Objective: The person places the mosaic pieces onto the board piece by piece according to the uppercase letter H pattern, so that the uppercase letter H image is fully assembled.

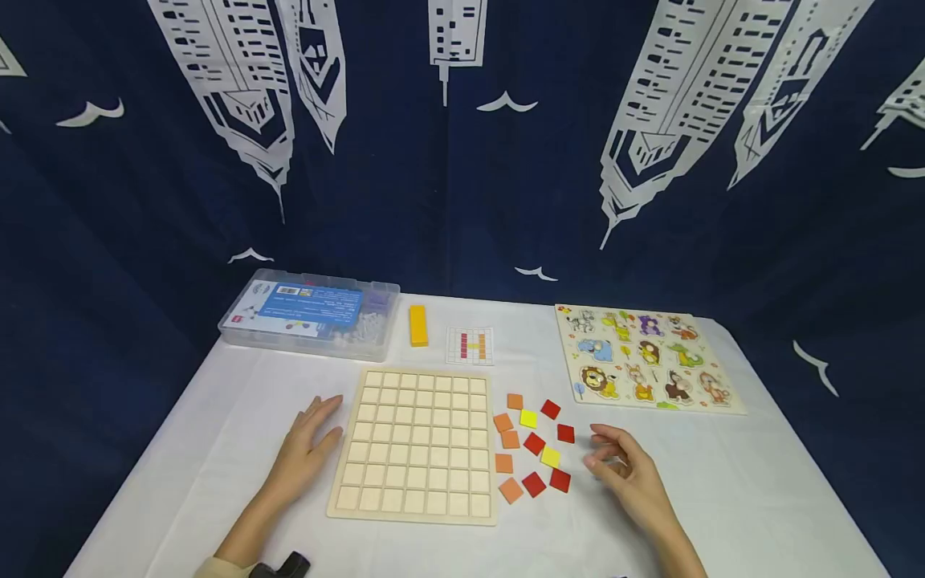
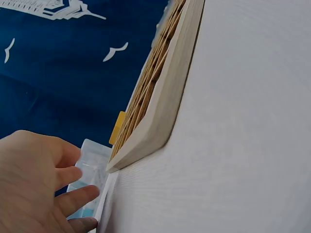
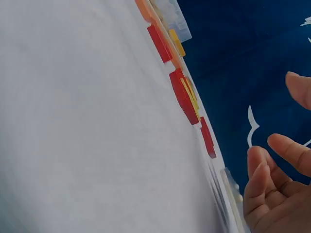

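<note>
A square wooden grid board [image 1: 415, 445] lies on the table, its compartments bare. My left hand [image 1: 305, 449] rests beside its left edge with fingers loosely spread, holding nothing; the left wrist view shows that hand [image 2: 43, 184] near the board's side [image 2: 165, 97]. Right of the board are scattered several red tiles [image 1: 534, 444], several orange tiles [image 1: 510, 439] and two yellow tiles [image 1: 528, 419]. My right hand [image 1: 629, 478] is just right of these tiles, fingers relaxed and slightly bent, with nothing between them. In the right wrist view, red tiles [image 3: 183, 97] appear edge-on, left of the hand [image 3: 282, 184].
Behind the board stand a clear plastic case [image 1: 311, 313] with a blue label, a yellow block [image 1: 418, 326] and a small pattern card [image 1: 470, 346] showing coloured squares. An animal puzzle board [image 1: 643, 357] lies at the back right. A dark blue curtain [image 1: 462, 201] hangs behind the white table [image 1: 217, 433].
</note>
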The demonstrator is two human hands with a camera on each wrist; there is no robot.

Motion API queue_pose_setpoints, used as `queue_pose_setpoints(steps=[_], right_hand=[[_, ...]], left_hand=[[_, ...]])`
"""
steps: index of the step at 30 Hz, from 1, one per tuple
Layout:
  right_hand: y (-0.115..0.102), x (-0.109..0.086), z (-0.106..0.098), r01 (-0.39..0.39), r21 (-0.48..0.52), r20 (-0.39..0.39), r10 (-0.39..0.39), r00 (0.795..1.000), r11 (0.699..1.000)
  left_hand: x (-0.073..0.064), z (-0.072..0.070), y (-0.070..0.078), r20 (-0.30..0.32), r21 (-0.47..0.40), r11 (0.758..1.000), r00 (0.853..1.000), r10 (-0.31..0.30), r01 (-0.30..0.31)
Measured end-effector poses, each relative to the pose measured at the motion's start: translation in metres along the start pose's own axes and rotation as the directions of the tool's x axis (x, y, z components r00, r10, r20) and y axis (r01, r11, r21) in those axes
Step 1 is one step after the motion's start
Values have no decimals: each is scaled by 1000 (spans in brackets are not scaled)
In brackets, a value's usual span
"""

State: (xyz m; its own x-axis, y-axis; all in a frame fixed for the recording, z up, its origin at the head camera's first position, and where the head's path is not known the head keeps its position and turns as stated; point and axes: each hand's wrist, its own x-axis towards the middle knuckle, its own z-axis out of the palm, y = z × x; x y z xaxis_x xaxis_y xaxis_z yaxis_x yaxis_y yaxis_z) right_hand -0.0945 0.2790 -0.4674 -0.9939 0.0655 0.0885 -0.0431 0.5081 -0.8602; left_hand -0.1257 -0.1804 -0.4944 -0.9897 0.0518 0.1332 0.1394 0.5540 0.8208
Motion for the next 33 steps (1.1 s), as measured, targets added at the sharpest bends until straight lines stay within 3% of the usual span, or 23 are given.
queue_pose_setpoints(steps=[7,13,21,33], right_hand=[[6,0,7,-88,51,71,84,994,995],[12,-1,8,-99,49,112,94,989,994],[14,1,9,-81,2,142,80,987,997],[17,-1,12,26,-97,159,-10,987,995]], left_hand=[[-2,7,-5,1,45,994,995,99,-99],[-2,9,-7,-2,90,989,993,122,-121],[-2,9,-9,11,120,985,992,127,-127],[-1,8,-8,25,151,977,989,146,-148]])
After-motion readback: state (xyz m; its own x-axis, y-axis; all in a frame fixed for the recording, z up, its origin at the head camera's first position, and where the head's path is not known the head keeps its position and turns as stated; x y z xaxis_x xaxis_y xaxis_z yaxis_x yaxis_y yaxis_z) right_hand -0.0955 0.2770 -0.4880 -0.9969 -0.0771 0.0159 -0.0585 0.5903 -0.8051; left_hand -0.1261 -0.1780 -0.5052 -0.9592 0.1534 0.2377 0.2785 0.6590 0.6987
